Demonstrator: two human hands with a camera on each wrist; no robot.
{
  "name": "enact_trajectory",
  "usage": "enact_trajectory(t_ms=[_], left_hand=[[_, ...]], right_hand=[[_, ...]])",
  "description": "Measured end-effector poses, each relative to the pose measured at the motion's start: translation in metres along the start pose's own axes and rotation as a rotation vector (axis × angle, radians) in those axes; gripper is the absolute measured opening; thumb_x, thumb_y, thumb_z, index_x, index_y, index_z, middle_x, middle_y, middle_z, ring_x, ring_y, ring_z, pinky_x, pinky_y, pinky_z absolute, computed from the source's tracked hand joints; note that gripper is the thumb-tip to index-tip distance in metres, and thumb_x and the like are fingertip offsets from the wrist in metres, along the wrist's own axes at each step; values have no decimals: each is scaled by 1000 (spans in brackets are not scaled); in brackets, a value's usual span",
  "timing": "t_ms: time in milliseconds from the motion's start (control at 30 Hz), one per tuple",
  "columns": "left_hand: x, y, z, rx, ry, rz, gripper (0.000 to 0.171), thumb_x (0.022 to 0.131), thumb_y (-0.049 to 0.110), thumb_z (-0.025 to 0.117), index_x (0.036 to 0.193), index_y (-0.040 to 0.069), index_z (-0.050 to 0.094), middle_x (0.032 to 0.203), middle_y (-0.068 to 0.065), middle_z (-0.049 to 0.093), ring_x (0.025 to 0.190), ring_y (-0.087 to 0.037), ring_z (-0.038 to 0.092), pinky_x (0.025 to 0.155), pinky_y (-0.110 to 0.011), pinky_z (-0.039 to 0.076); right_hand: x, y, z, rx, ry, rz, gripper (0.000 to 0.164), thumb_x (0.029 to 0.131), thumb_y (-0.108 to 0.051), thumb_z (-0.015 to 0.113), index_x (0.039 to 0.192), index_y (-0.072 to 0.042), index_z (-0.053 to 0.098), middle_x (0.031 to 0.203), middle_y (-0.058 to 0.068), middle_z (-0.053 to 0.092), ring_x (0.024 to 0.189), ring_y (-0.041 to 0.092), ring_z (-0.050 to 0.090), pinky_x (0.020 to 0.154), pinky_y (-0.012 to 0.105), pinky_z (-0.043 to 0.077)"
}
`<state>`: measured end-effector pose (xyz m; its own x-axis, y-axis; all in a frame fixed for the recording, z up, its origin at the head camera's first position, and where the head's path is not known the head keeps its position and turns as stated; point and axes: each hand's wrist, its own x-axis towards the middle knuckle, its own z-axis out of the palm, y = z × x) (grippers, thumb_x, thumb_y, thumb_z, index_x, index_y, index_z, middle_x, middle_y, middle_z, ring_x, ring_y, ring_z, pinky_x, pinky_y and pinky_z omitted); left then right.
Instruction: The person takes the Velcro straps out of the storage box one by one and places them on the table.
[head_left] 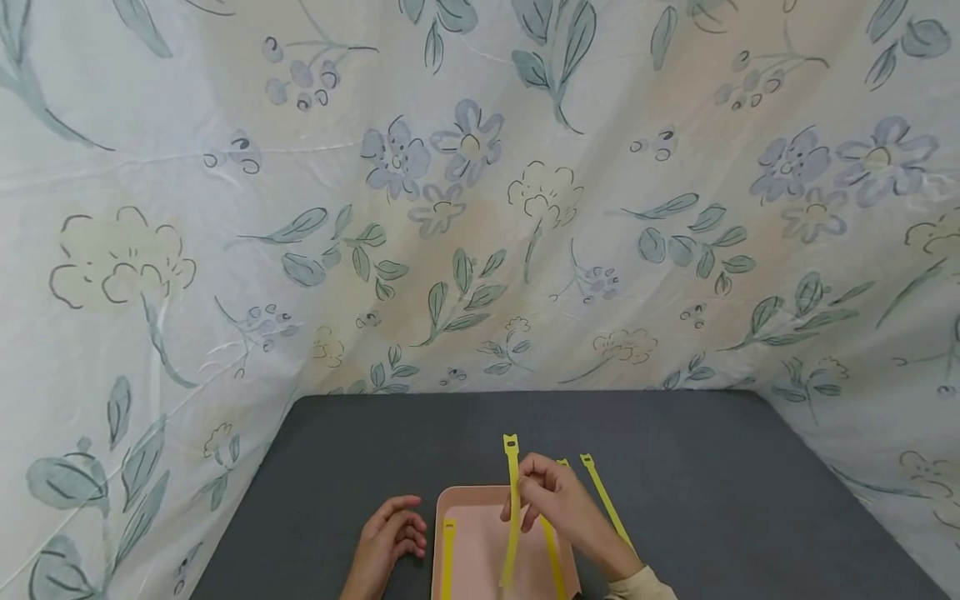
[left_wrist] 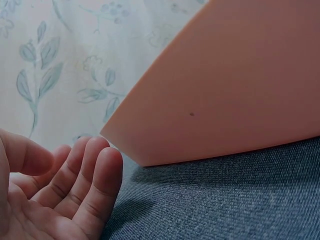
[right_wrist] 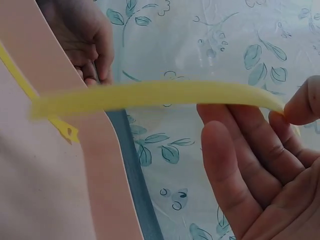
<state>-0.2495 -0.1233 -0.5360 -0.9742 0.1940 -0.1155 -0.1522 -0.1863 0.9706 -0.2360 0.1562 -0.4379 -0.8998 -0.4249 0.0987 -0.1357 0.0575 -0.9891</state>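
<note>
My right hand (head_left: 566, 510) pinches a yellow hook-and-loop cable tie (head_left: 513, 467) between thumb and fingers above a pink tray (head_left: 476, 546). Its slotted head points up, and the tail hangs down, blurred. In the right wrist view the tie (right_wrist: 150, 94) stretches leftward from the fingertips over the tray. One yellow tie (head_left: 448, 557) lies along the tray's left side; another (head_left: 554, 560) lies at its right, partly hidden by the hand. Left of the tray, my left hand (head_left: 384, 543) holds nothing, its fingers loosely curled near the tray's wall (left_wrist: 225, 90).
Right of the tray a yellow tie (head_left: 604, 498) lies on the dark grey tabletop (head_left: 712, 500). The head of another tie (head_left: 562, 462) shows behind the right hand. A floral cloth (head_left: 480, 317) rises around the table's back and sides.
</note>
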Motion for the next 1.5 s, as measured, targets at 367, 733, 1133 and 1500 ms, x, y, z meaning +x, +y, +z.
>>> enact_trajectory(t_ms=[367,733,1133,1500], left_hand=[[1,2,-2,4,3,-7,37,102,16,39,129,-8,42,85,-3,60,71,-15,60,67,-32,56],[1,5,-1,3,-1,-3,37,101,16,40,129,-9,42,85,-3,60,70,-16,60,67,-32,56],[-1,2,-7,21,2,-30,38,102,17,38,131,-7,43,86,-3,60,72,-16,60,68,-32,56],[-2,1,-8,8,-18,-24,38,102,19,39,130,-6,43,87,-4,60,72,-17,60,69,-33,56]], right_hand=[[4,-12,-2,73,44,-20,41,105,-42,25,96,-4,33,77,13,67,72,35,69,60,43,57],[0,-24,-14,24,104,-102,38,106,-41,24,102,-5,34,79,20,63,58,35,64,49,47,53],[-9,-32,-31,-72,270,-34,41,104,-47,27,102,-7,35,74,17,62,44,31,48,36,40,43],[-27,-18,-67,-116,304,21,41,103,-49,28,107,-9,36,80,22,63,48,37,50,38,43,43]])
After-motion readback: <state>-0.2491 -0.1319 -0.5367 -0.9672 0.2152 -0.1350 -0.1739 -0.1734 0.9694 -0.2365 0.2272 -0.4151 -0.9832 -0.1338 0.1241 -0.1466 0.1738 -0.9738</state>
